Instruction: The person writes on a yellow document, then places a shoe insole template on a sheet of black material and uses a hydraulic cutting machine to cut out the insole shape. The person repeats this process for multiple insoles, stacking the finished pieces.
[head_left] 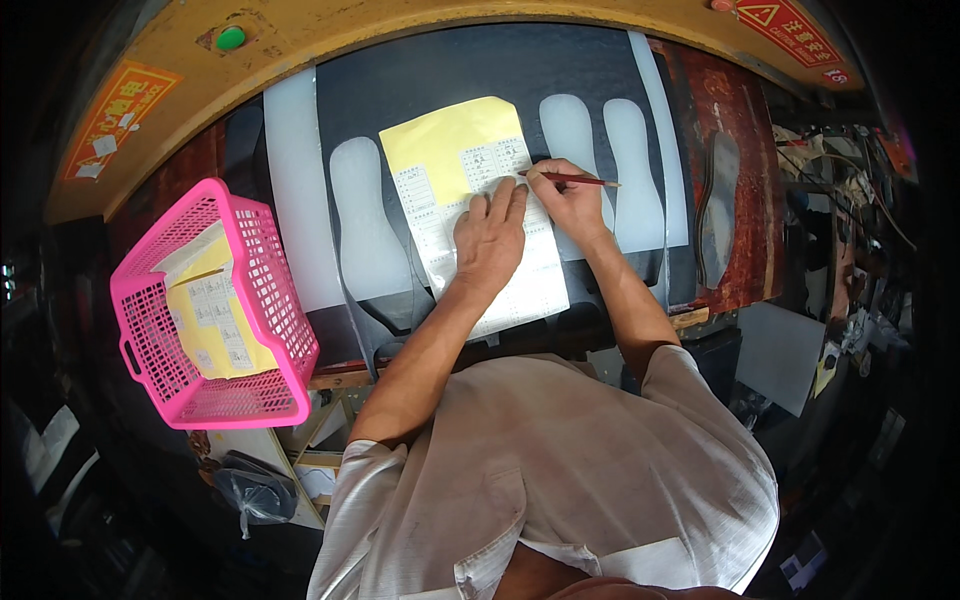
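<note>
A sheet of label slips (pixel 545 285), white with printed boxes and a yellow part, lies at a slant on the dark work surface. Handwriting fills some of its upper boxes. My left hand (pixel 490 238) rests flat on the middle of the sheet, fingers stretched toward the far side. In my right hand (pixel 570 205) is a dark red pencil (pixel 592 180), pinched by the fingers, its tip at the upper right boxes. White sole-shaped areas (pixel 365 220) show beside the sheet on the left, and more sole shapes (pixel 628 165) on the right; whether they are pieces or cut-outs I cannot tell.
A pink plastic basket (pixel 275 270) at the left holds yellow and white label sheets (pixel 225 315). A curved sole-shaped frame (pixel 718 210) stands on the red-brown board (pixel 755 240) at right. The yellow machine beam (pixel 400 42) with a green button (pixel 231 38) spans the far side.
</note>
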